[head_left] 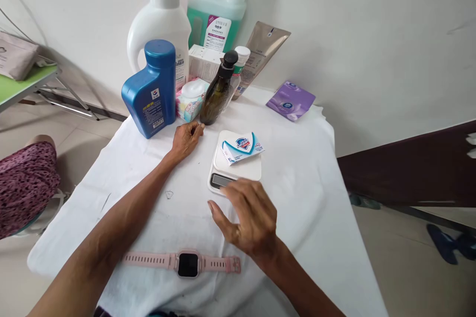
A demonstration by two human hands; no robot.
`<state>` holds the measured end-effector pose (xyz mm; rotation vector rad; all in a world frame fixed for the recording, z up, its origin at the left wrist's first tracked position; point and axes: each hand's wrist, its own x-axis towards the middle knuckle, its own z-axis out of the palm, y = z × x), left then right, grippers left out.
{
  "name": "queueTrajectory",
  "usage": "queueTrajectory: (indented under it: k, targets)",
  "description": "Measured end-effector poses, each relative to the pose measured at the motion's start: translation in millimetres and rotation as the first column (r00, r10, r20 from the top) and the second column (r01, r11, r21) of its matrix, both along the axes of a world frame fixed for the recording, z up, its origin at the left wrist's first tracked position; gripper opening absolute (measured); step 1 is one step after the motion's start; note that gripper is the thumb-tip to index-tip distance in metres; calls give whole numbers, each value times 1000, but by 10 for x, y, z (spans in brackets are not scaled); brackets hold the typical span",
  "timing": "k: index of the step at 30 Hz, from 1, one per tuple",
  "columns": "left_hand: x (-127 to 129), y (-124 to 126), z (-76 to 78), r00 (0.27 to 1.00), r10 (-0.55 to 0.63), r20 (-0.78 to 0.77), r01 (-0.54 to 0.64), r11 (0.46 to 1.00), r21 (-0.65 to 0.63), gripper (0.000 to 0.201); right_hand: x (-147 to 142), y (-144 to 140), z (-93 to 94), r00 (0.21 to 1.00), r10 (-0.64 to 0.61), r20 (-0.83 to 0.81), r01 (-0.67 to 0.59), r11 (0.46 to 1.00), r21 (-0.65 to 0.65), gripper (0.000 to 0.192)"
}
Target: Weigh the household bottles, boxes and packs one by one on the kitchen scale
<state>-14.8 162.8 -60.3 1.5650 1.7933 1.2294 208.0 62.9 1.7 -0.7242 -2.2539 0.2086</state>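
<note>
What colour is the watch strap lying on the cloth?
Pink; the watch has a black face, seen in the head view.

— Hands?
— My right hand (250, 218) is at the near edge of the white scale (235, 170), fingers over its display. My left hand (187, 138) rests on the white cloth (305, 173) near the dark bottle (218, 93).
— On the scale?
— A soap packet (241, 147). A pink watch (183, 262) lies near me.

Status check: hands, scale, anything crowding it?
Right hand open at scale front. Soap packet on its platform. Left hand loosely curled, empty, by dark bottle. Pink watch lies nearer.
</note>
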Motion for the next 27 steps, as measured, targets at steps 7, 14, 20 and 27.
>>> queueTrajectory:
  k: [7, 14, 20, 27]
  targets:
    - [34, -18, 12, 999, 24, 33, -22, 999, -34, 41, 5, -133, -470, 918, 239, -318, -390, 697, -602, 38]
    - [36, -1, -2, 999, 3, 41, -2, 1000, -17, 43, 58, -57, -550, 916, 235, -324, -400, 579, -711, 33]
    - [34, 46, -18, 1000, 2, 25, -2, 1000, -7, 44, 79, -64, -581, 895, 230, -382, -440, 590, -677, 27]
    - [41, 51, -28, 1000, -7, 23, 7, 1000, 20, 45, 332, -169, -604, 899, 258, -355, -435, 631, -643, 26]
